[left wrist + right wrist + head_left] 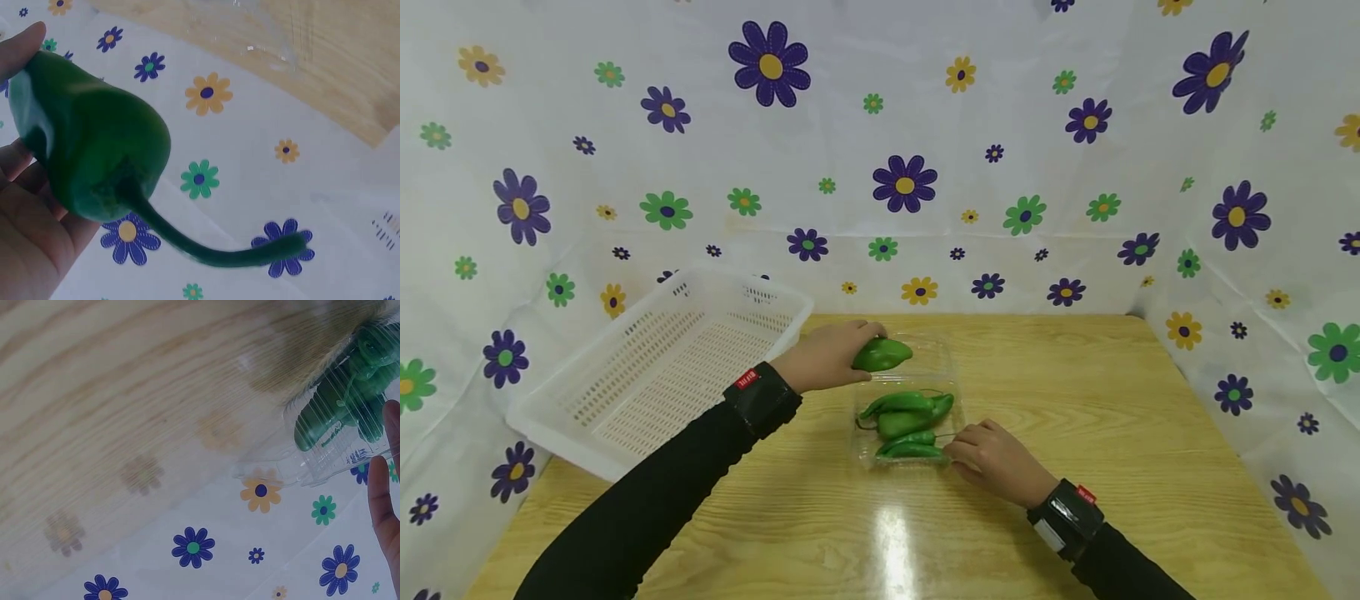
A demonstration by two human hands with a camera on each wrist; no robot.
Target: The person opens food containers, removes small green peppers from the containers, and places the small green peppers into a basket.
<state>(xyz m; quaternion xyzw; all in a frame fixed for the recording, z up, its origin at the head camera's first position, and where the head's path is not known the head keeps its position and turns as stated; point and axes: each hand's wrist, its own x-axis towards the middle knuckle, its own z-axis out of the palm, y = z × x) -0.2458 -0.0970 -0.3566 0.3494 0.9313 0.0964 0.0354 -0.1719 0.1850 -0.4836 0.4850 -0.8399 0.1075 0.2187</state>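
Observation:
My left hand point(829, 357) grips a plump green pepper point(883, 355) above the raised lid side of a clear plastic clamshell container point(867, 450). In the left wrist view the same pepper point(94, 137) shows a long curved stem pointing away from the palm. Several green peppers point(904, 425), some slender and one broader, lie in the container's front half. At its right front corner, my right hand point(996, 462) pinches the rim. The right wrist view shows the thumb and a finger point(379, 494) at the clear wall, with peppers point(350, 394) visible through it.
A large white perforated plastic basket point(568, 379) stands at the left, tilted across the table's back corner. The wooden table point(1075, 367) ends at a white flowered cloth point(850, 208) hanging behind and along both sides.

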